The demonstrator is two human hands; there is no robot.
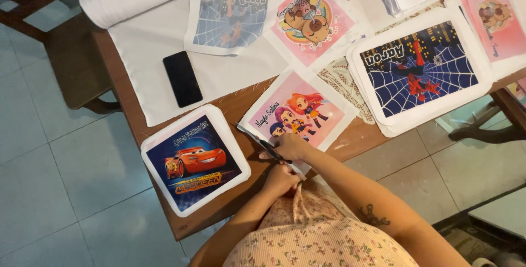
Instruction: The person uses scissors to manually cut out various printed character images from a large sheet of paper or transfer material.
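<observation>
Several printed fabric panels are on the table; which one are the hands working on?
The pink panel with cartoon girls, at the table's near edge. Both hands, right hand and left hand, meet at its near corner with the scissors. The others lie untouched.
</observation>
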